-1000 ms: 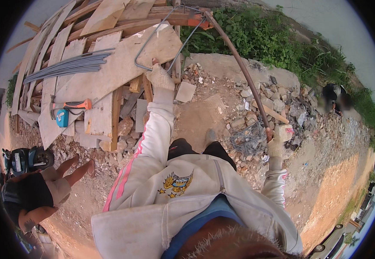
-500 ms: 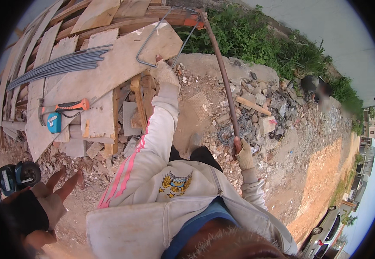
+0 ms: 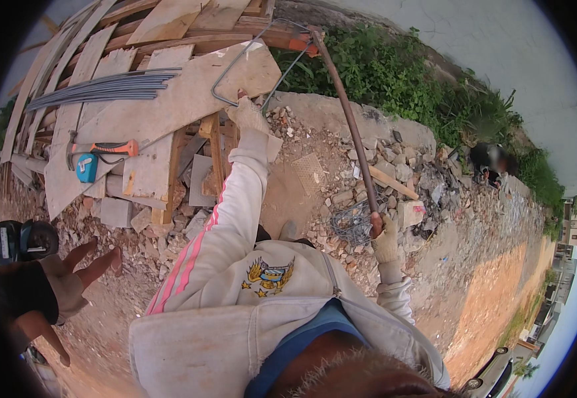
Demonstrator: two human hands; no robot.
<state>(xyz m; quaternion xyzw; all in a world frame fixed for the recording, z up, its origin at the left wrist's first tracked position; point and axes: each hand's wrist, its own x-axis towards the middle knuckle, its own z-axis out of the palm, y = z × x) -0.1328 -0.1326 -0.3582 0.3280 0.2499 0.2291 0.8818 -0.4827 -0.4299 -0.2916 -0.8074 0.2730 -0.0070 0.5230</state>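
A bent grey steel rod shaped like a narrow rectangular frame (image 3: 225, 71) lies over a plywood board, with my gloved left hand (image 3: 248, 114) closed around its near bend. Its far part sits at an orange block (image 3: 299, 43) on the timber. The long brown metal pipe (image 3: 347, 109) reaches from that block down toward me, and my gloved right hand (image 3: 383, 237) grips its near end. Left of my left hand, on the boards, are a bundle of straight grey rods (image 3: 102, 89), an orange-handled hammer (image 3: 116, 148) and a teal tape measure (image 3: 86, 168).
Stacked planks (image 3: 162, 26) form the work surface. Rubble (image 3: 401, 162) and tangled wire (image 3: 351, 225) cover ground at the right, below weeds (image 3: 394, 66) and a wall. Another person (image 3: 29, 292) is at lower left beside a scooter (image 3: 16, 242); a car (image 3: 487, 375) stands far right.
The pipe's near end and my right hand have swung leftward. My left hand still holds the bent rod, about in place. The other person's arm has shifted.
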